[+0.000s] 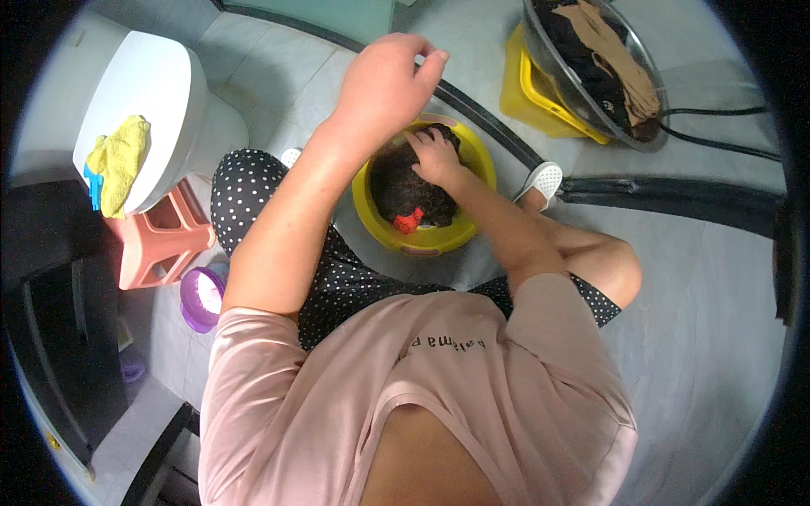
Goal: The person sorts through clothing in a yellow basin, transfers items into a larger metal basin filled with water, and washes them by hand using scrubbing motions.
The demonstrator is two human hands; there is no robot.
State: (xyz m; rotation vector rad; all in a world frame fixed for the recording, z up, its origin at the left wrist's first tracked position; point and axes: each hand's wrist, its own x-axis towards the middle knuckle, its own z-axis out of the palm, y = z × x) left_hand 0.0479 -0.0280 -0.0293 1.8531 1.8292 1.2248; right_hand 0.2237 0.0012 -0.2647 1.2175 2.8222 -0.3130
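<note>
A round yellow basin (482, 218) stands on the floor between my knees. In it lies a dark brown, shaggy mass (405, 180); whether it is fur or fleecy cloth I cannot tell. A small red piece (409, 221) shows at its near side. My right hand (436, 155) rests on the upper right of this mass, fingers spread. Raised over the far left rim of the basin is my left hand (395, 82), its back towards me. The thumb points forward and the other fingers are curled mostly out of sight, so anything within them is hidden.
A toilet lid (152, 76) at left carries a yellow cloth (123, 167) and a blue item (93, 188). Below are a pink plastic stool (161, 237) and purple tub (201, 297). Far right, a basin of clothes (658, 120) sits on a yellow bucket (516, 95). Black sills (487, 117) cross the floor.
</note>
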